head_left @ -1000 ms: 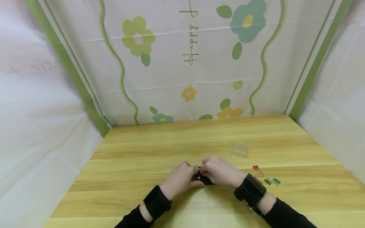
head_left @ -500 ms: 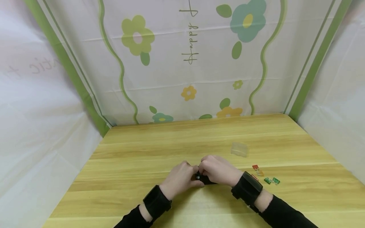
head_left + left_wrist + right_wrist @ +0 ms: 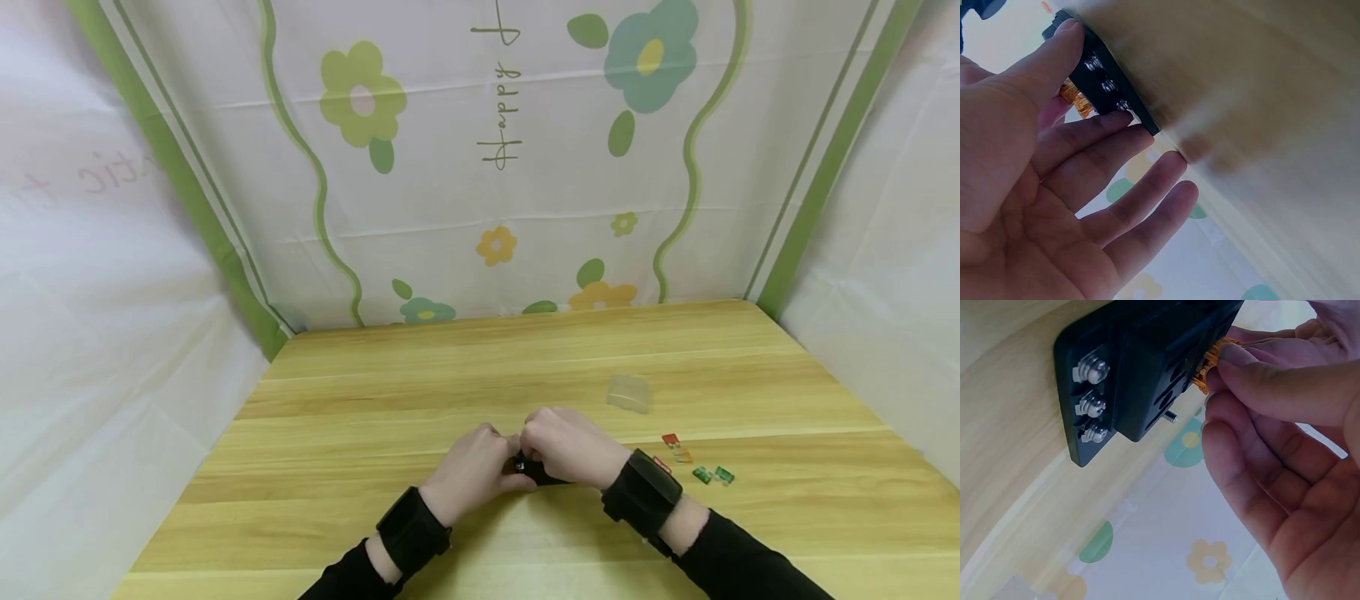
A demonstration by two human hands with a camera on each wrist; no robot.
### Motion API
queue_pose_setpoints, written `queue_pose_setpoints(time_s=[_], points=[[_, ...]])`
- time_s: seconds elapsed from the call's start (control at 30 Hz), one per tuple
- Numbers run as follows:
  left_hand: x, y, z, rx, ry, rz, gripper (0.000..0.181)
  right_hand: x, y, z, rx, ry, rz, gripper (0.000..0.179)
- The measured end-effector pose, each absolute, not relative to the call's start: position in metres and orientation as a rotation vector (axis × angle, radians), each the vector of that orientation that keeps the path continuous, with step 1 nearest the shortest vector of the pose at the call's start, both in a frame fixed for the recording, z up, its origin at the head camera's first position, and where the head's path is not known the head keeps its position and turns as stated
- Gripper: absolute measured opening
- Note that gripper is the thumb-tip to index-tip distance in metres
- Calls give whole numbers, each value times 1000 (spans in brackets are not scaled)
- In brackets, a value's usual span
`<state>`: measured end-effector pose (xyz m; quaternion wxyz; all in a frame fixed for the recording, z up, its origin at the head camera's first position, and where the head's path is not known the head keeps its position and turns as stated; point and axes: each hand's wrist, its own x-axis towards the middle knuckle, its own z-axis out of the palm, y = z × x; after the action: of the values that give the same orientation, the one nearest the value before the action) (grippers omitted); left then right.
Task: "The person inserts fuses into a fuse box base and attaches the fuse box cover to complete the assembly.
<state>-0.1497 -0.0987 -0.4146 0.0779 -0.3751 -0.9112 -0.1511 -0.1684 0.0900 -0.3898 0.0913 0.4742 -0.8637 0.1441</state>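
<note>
A black fuse block (image 3: 549, 476) with a row of screw terminals lies on the table between both hands. My left hand (image 3: 474, 471) grips its left end; in the left wrist view the thumb lies on the block (image 3: 1105, 78), two fingertips touch its edge, and the other fingers extend free. My right hand (image 3: 572, 446) pinches a translucent orange blade fuse (image 3: 1207, 367) between thumb and fingers, against the slotted face of the block (image 3: 1163, 372). A threaded stud (image 3: 1170, 417) sticks out below the slots. The fuse's contact with its slot is hidden by the fingers.
A clear plastic cover (image 3: 628, 394) lies beyond the right hand. To the right are small loose fuses: a red one (image 3: 671, 439), an orange one (image 3: 682, 455), another red one (image 3: 662, 464) by the wristband, and two green ones (image 3: 702, 475). Printed cloth walls surround the table.
My right hand has shifted slightly left and away from me over the block, its forearm following. The left hand has stayed in place on the block.
</note>
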Motion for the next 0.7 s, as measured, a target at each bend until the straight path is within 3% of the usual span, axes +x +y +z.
queue_pose_setpoints(time_s=[0.7], points=[[-147,-98,-412,-1120,-2737,-451,31,-174,96,-391,1470,-2587,482,31]])
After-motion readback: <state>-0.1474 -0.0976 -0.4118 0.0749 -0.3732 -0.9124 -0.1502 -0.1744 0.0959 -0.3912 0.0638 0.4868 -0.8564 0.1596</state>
